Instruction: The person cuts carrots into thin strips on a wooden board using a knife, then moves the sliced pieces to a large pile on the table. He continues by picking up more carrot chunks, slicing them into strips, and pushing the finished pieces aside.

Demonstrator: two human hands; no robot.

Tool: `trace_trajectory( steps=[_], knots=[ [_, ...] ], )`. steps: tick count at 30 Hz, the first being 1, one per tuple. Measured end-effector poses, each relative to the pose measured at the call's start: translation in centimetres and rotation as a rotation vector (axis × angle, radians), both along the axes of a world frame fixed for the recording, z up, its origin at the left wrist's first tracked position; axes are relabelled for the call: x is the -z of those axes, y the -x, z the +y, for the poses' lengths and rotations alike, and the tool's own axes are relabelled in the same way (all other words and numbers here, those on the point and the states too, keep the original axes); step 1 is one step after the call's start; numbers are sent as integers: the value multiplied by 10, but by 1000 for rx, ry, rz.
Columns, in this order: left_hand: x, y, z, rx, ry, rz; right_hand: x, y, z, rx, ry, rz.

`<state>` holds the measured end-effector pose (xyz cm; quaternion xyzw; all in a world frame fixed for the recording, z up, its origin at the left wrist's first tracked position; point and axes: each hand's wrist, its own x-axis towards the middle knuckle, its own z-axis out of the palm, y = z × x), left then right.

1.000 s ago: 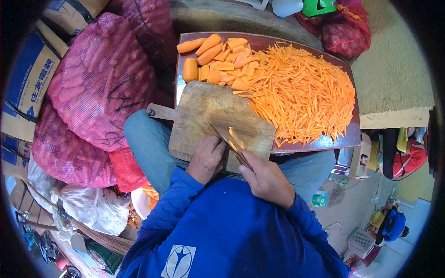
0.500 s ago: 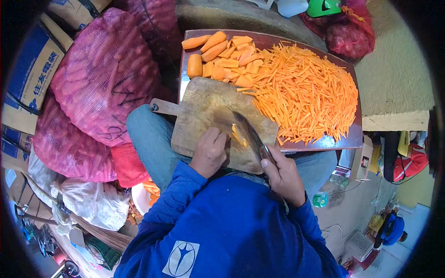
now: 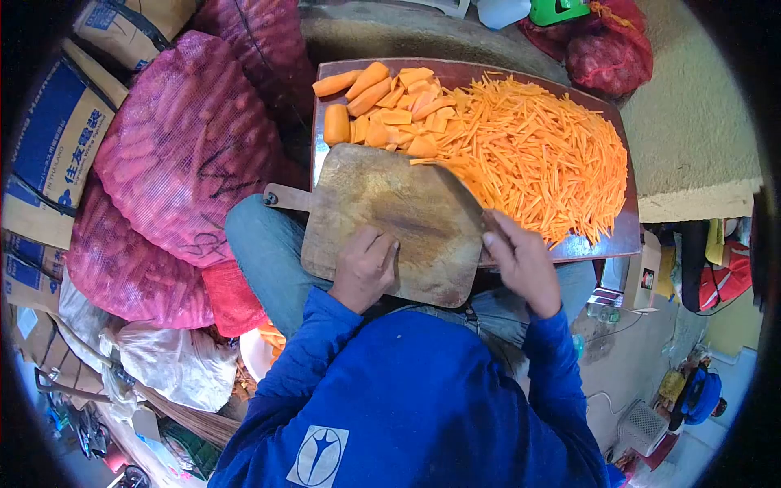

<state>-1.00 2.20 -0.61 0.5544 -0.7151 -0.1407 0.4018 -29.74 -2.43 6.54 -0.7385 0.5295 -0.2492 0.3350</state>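
A worn wooden cutting board [image 3: 350, 191] with a short handle lies across my lap. My left hand [image 3: 366, 267] rests on its near part, fingers curled in, with nothing visible in them. My right hand [image 3: 523, 262] is closed round the handle of a knife [image 3: 470, 189], past the board's right edge. The blade points away from me, against the near left side of a big heap of carrot sticks [image 3: 537, 154]. Carrot slices [image 3: 396, 116] and several whole peeled carrots [image 3: 368, 80] lie left of the heap.
A dark red tabletop [image 3: 622, 232] carries the carrots. Large pink mesh sacks [image 3: 183, 154] stand at my left, near cardboard boxes [image 3: 53, 146]. A white bowl [image 3: 254, 351] with carrot pieces sits by my left leg. A red net bag [image 3: 610, 61] lies beyond the table.
My right hand has moved the knife right and away from me, off the board to the heap. The cut carrot pieces are gone from the board's middle. My left hand stays nearly in place.
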Motion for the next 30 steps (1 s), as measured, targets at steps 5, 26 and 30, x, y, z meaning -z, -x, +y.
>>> trace_trajectory(
  steps=[5, 26, 30],
  knots=[
    [0, 0, -1, 13, 33, -23, -1, 18, -27, -12, 147, 129],
    [-10, -1, -3, 35, -149, 100, -27, 44, -35, 414, -309, -917],
    [-24, 3, -7, 14, -252, 308, -5, 23, 4, 161, -18, -132]
  ],
)
